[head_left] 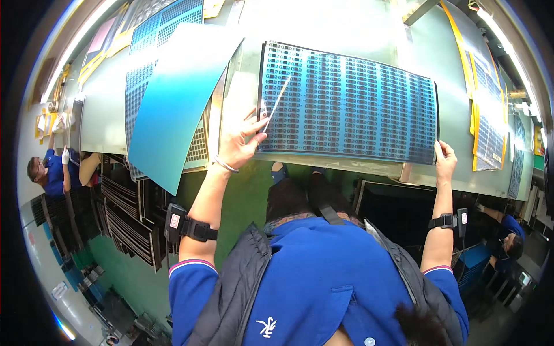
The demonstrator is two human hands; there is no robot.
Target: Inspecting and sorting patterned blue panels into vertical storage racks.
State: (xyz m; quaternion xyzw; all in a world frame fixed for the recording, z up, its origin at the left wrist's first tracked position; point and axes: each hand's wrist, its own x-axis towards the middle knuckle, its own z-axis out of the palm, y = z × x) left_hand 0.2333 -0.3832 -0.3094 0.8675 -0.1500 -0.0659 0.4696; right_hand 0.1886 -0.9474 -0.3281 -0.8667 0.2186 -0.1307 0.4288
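Note:
A blue rectangular sheet (346,104) with a dense grid of dark printed shapes lies in front of me at the table's near edge. My left hand (242,141) is at its left side, fingers closed on a thin white stick (278,101) that slants up over the sheet. Whether these fingers also grip the sheet's edge, I cannot tell. At the lower right corner, my right hand (445,158) pinches the sheet between thumb and fingers.
A plain glossy blue sheet (173,109) lies left, over another patterned sheet (138,63), jutting past the table edge. Yellow-edged patterned panels (489,115) stand right. Dark racks (130,213) sit below the table (358,26). Other people work at far left (52,170) and far right (511,239).

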